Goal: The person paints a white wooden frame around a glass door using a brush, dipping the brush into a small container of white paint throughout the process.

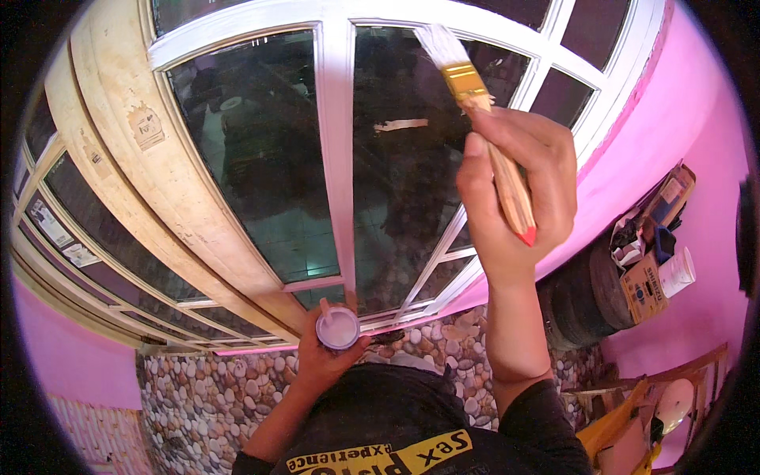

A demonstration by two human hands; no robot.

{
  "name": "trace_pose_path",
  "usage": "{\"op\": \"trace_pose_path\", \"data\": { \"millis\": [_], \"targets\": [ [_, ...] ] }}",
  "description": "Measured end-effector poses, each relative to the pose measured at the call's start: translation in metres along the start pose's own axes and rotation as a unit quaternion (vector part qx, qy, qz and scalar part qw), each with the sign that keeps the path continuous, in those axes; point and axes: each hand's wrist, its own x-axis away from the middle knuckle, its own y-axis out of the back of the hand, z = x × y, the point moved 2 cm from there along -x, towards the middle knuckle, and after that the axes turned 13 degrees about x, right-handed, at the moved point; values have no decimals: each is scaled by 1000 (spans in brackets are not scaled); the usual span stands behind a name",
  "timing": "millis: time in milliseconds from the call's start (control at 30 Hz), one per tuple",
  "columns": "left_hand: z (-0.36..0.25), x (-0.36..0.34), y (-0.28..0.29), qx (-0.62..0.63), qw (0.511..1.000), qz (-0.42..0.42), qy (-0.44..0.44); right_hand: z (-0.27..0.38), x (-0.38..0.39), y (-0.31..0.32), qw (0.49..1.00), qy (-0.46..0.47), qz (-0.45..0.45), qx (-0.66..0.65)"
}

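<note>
1. Paintbrush (465, 81): white bristles, gold metal ferrule, bare wood handle with a red end. Lies through the right hand (524, 178), bristles beyond the fingertips, red end by the palm.
2. Right hand closed on the handle, thumb one side, fingers the other. Bristle tip overlaps the top rail of the white window frame (336, 119); contact cannot be told.
3. Cup (340, 329) of pale liquid, low and left of the brush, well apart from it. Left hand (318, 360) curls around it, holding it.
4. Glass pane (404, 174) behind the brush carries a pale strip.
5. Writing: printed, worn paper label (147, 128) on the cream wooden post (119, 75); dark lettering on a brown cardboard box (644, 287), right; yellow-and-black print on the dark shirt (380, 396).
6. Below: pebble-patterned floor (210, 404). Right: pink wall (716, 229).
</note>
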Motion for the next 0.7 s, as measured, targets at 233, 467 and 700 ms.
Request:
{"op": "trace_pose_path", "data": {
  "millis": [233, 467, 700],
  "targets": [
    [1, 2, -3, 0, 1000, -9, -25, -26, -4, 10, 998, 16, -26, 62],
    [-9, 0, -11, -33, 999, 21, -27, -46, -3, 27, 992, -69, -48, 92],
    [-22, -1, -21, -4, 1000, 25, 0, -53, -10, 40, 988, -87, -35, 124]
  ]
}}
